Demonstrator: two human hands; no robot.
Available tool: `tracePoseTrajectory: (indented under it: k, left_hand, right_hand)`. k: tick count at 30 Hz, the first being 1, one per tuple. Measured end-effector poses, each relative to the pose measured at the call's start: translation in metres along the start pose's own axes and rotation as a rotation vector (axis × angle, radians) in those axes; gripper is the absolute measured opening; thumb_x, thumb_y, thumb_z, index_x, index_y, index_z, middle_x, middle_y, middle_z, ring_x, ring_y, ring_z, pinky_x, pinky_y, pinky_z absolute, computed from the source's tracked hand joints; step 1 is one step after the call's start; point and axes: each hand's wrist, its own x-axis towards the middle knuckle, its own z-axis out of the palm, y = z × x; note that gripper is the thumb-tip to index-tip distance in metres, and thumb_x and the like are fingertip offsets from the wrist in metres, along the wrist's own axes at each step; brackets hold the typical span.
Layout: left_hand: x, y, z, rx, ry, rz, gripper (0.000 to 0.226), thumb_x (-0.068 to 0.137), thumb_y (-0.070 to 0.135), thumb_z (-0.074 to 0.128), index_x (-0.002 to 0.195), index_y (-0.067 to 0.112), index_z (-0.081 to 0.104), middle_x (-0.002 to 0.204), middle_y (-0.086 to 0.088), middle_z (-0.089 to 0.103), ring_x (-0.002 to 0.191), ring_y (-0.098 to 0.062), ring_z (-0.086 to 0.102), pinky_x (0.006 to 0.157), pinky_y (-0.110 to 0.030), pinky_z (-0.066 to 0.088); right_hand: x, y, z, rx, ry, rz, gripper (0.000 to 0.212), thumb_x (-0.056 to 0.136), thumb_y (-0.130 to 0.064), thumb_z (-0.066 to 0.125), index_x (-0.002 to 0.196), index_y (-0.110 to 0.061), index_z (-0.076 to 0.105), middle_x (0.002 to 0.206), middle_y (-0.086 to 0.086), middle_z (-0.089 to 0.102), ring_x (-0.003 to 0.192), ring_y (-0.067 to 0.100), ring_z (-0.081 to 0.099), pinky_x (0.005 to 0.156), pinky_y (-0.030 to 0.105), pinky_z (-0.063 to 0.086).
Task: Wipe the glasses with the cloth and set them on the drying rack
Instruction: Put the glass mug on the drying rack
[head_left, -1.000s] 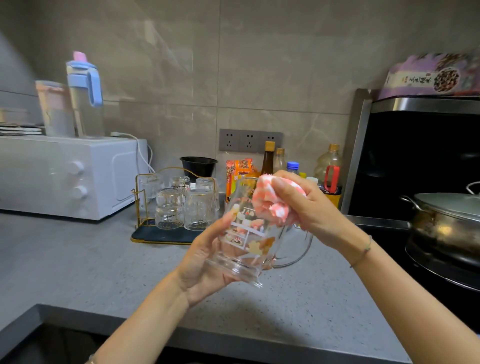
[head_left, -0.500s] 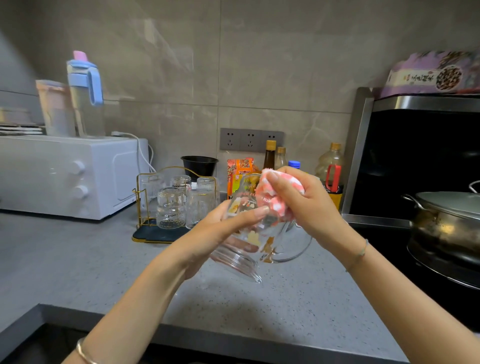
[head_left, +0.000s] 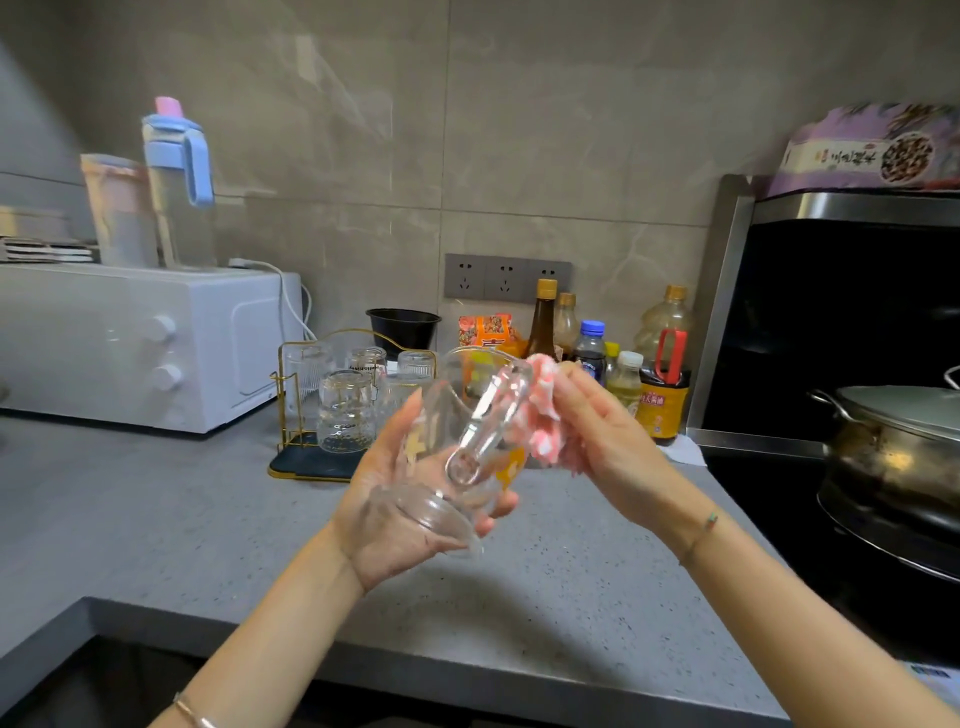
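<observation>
View: head camera, looking down at both hands above the counter (head_left: 171, 525).
Glass (head_left: 467, 441): handled and printed; tilted in mid-air, base toward the camera, mouth toward the wall, handle uppermost; clear of the counter.
Left hand (head_left: 387, 501): cups the base from below with curled fingers, thumb up the near side.
Right hand (head_left: 615, 452): pinches the cloth (head_left: 543, 421) in curled fingers and presses it to the upper side by the handle.
Drying rack (head_left: 306, 462): near, behind and left of the hands; carries several upturned glasses (head_left: 345, 410).
Step judged: wiping, not yet racking.
Method advised: keep the base grip firm, turn the glass against the cloth, work round the handle, then the rim.
Risk judged: slippery if wet; bottles (head_left: 657, 395) close behind the right hand.
</observation>
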Motion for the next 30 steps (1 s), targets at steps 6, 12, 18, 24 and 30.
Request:
tracePoseTrajectory:
  k: [6, 12, 18, 24, 30]
  left_hand:
    - [-0.003, -0.004, -0.017, 0.050, 0.328, -0.021, 0.102, 0.050, 0.061, 0.085, 0.129, 0.003, 0.057, 0.111, -0.020, 0.069, 0.084, -0.037, 0.070, 0.073, -0.045, 0.060]
    - [-0.013, -0.006, -0.040, 0.053, 0.583, 0.001, 0.058, 0.087, 0.057, 0.055, 0.094, 0.000, 0.066, 0.091, -0.023, 0.071, 0.078, -0.034, 0.068, 0.080, -0.046, 0.053]
    - [-0.014, -0.008, -0.055, 0.110, 0.663, -0.024, 0.059, 0.077, 0.055, 0.064, 0.115, 0.009, 0.066, 0.102, -0.017, 0.073, 0.091, -0.033, 0.069, 0.093, -0.049, 0.050]
    - [-0.009, -0.014, -0.059, 0.141, 0.675, -0.053, 0.058, 0.073, 0.055, 0.065, 0.111, 0.011, 0.065, 0.096, -0.016, 0.074, 0.082, -0.032, 0.072, 0.078, -0.048, 0.054]
    - [-0.008, -0.007, -0.063, 0.116, 0.684, -0.087, 0.060, 0.072, 0.060, 0.065, 0.105, 0.010, 0.070, 0.093, -0.017, 0.074, 0.074, -0.033, 0.073, 0.068, -0.052, 0.058]
  right_hand:
    - [0.012, 0.067, 0.011, 0.008, 0.300, 0.129, 0.029, 0.097, -0.033, 0.048, 0.104, -0.011, 0.066, 0.067, 0.001, 0.064, 0.054, 0.014, 0.054, 0.043, 0.022, 0.041]
    - [0.004, 0.130, 0.019, 0.135, 0.189, 0.551, 0.018, 0.098, -0.015, 0.050, 0.102, -0.003, 0.062, 0.090, 0.016, 0.066, 0.073, 0.021, 0.062, 0.071, 0.030, 0.052]
    - [-0.001, 0.152, 0.015, -0.026, 0.227, 0.617, 0.029, 0.093, -0.018, 0.060, 0.111, 0.004, 0.064, 0.095, 0.016, 0.068, 0.078, 0.019, 0.060, 0.067, 0.020, 0.051]
    - [-0.006, 0.141, 0.006, -0.466, 0.307, 0.334, 0.034, 0.089, -0.017, 0.065, 0.122, -0.013, 0.058, 0.126, 0.003, 0.059, 0.110, 0.016, 0.054, 0.089, 0.022, 0.042]
    - [-0.031, 0.068, 0.043, -0.550, -0.136, -0.303, 0.065, 0.077, -0.038, 0.075, 0.134, -0.032, 0.044, 0.147, -0.017, 0.037, 0.136, -0.003, 0.032, 0.113, 0.016, 0.025]
